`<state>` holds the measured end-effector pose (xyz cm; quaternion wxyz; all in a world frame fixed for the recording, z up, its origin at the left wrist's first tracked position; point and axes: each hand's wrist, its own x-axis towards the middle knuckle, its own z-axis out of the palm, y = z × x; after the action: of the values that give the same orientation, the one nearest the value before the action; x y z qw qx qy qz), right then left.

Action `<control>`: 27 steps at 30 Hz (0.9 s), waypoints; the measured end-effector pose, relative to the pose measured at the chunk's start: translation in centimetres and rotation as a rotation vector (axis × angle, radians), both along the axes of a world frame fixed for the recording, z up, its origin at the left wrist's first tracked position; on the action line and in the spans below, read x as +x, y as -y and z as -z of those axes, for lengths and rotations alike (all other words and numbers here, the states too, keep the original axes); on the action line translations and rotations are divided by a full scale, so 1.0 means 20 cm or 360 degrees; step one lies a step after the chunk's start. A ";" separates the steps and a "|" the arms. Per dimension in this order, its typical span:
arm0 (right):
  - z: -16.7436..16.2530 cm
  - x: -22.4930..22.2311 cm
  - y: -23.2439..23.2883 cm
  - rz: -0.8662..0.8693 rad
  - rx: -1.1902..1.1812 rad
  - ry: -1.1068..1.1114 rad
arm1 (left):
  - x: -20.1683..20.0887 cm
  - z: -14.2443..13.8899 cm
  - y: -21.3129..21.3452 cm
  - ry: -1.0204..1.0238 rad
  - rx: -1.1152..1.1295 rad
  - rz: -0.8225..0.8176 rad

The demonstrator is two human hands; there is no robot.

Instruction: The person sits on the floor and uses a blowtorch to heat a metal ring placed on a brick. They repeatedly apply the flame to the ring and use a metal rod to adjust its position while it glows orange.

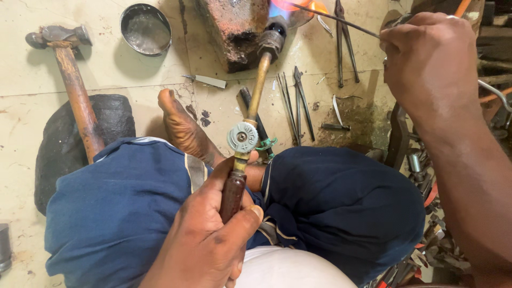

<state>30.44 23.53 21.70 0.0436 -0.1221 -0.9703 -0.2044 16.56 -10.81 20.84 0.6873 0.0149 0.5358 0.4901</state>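
1. Two hands in view, both busy; listing runs from the left edge of the frame to the right.
2. Far left: dark rounded block (64, 144) on the tiled floor (21, 106), with a hammer (69, 74) leaning across it, wooden handle, steel head at upper left.
3. Upper left-centre: small round metal bowl (145, 29), something grey inside.
4. Centre: bare foot (184, 128) poking out from blue trousers (117, 213), person sitting cross-legged.
5. Lower centre: left hand (205, 240), fingers wrapped tight round the dark wooden grip of a gas torch (250, 122); thumb lies along the handle. Brass tube runs up the frame past a round valve knob to the nozzle, flame at top centre.
6. Top centre: rusty brick-like block (232, 29) just beside the nozzle.
7. Centre-right floor: tweezers, pliers (344, 42) and other thin tools scattered about.
8. Upper right: right hand (426, 58), fingers pinched shut on a thin metal rod (333, 18); rod's far end sits in the flame (293, 8).
9. Right edge: heap of metal parts, too cluttered to tell apart.
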 end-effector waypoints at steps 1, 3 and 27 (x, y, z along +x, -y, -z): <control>0.00 0.00 -0.01 -0.0009 0.0009 0.0019 | 0.00 0.00 0.00 0.0008 -0.0054 0.0029; 0.00 0.01 -0.01 -0.0013 0.0037 0.0026 | 0.00 0.00 0.00 -0.0008 0.0002 0.0029; -0.01 0.00 0.00 0.0018 -0.0069 -0.0029 | 0.00 0.00 -0.03 0.0051 0.0010 -0.0002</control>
<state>30.38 23.44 21.90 0.0486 -0.1305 -0.9733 -0.1823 16.46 -10.16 20.91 0.6954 0.0090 0.5233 0.4923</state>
